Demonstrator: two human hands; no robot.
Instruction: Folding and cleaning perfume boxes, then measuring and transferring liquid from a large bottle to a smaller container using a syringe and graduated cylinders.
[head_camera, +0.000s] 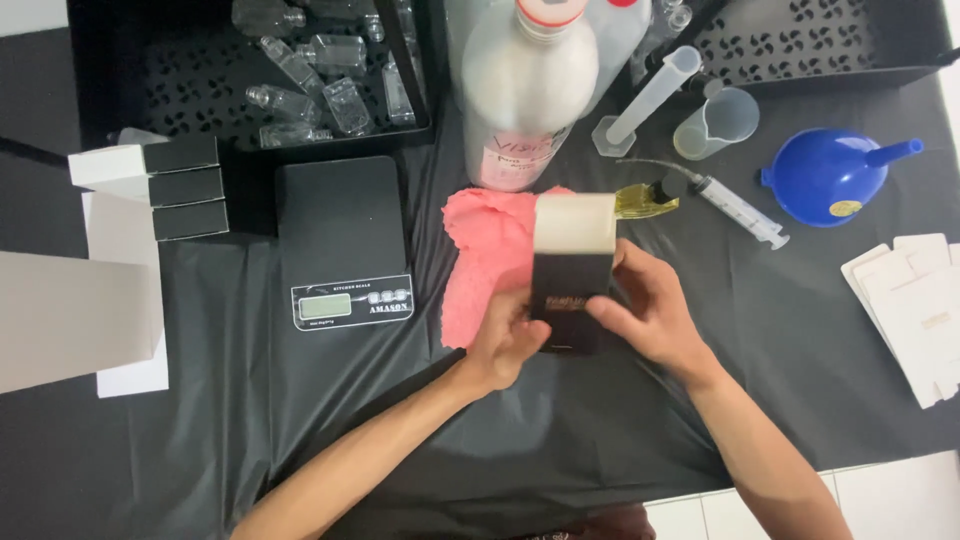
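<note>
Left hand: the left hand (510, 335) holds the small black cardboard box with an open cream flap (572, 270) from its left side, fingers closed around the lower part.
Right hand: the right hand (650, 315) grips the same box from the right side; the grip is closed on the box wall.
Box: it is lifted a little over the middle of the counter covered with black cloth (300, 420), the flap pointing to the far edge.
Behind the box: a small glass bottle with yellow liquid (645, 200) lies just past the flap, beside a crumpled pink cloth (485, 255).
Step in hand: it seems the box is kept open and steady, with the bottle not yet inside.
Next move: I judge one hand must leave the box to take the bottle, while the other keeps the mouth open.
Far edge: a big white plastic bottle (525, 95), a blue funnel (825, 175), a clear syringe (740, 210).
Left side: a black kitchen scale (345, 240).
</note>
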